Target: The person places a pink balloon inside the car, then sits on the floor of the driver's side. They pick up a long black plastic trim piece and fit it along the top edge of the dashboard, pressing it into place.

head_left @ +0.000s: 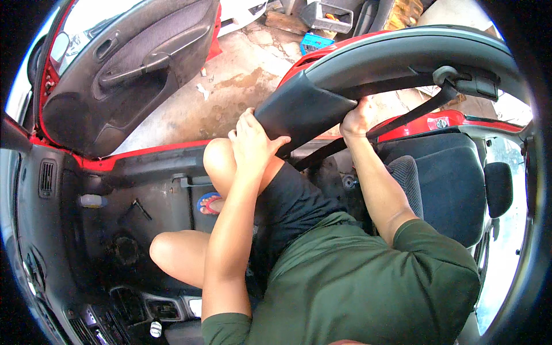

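Note:
A dark pillar trim panel point(307, 109) stands against the car's door pillar, below a grey upper trim point(397, 57). My left hand point(251, 138) grips its lower left end, with the fingers over the outer edge and the thumb stretched along the near side. Closed at the panel's right corner is my right hand point(357, 118), its fingertips partly hidden behind the edge. A black seat belt point(411, 115) hangs from its upper anchor point(451, 77) and runs down behind my right wrist.
An open car door point(138, 69) stands at the upper left. To the right is a dark seat point(443, 178). A tool with a black handle point(141, 210) and a small bottle point(93, 200) lie in the footwell. Outside are a blue case point(315, 43) and a grey bin point(326, 17).

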Motion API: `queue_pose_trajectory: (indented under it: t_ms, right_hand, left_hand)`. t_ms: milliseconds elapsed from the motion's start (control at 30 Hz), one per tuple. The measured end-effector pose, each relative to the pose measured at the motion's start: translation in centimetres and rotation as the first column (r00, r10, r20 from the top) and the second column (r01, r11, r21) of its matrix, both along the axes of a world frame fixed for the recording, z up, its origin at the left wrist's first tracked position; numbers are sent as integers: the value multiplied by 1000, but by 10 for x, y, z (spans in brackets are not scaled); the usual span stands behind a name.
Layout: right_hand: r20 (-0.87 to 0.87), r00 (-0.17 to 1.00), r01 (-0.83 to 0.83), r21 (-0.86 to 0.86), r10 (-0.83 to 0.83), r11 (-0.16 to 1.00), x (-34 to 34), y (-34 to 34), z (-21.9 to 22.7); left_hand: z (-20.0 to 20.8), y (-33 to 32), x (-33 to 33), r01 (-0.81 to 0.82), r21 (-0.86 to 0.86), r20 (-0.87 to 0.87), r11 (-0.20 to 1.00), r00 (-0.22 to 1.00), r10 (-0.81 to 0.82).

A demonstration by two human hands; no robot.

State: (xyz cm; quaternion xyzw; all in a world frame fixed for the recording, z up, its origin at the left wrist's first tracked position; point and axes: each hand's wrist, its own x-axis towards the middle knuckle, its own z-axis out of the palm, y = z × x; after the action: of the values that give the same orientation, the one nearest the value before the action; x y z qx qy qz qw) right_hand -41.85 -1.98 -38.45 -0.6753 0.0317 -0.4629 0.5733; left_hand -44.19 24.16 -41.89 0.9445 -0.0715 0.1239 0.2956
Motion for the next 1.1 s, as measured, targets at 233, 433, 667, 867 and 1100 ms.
queue_pose_trajectory:
  t_ms: [233,433,667,867,1100]
  right_hand:
    - [145,983,-131,122,113,984,20,-14,-11]
    - [-249,967,-34,63,48,997,13,4,0]
    - [-174,956,-194,223,235,955,-52,29,-59]
    - [-472,785,14,660,400,751,-91,97,-16]
    - [-881,401,-902,-333,251,274,-163,156,-42]
  left_hand:
    - [1,-9,-2,-31,-12,-9,999,999,31]
    - [-12,9,-10,-22,-47,97,999,995,27]
    - [2,31,-30,60,-115,-98,992,993,-72]
    - [-4,75,-43,-21,-202,33,979,999,29]
    - [-11,153,-105,-237,-561,203,793,890,409]
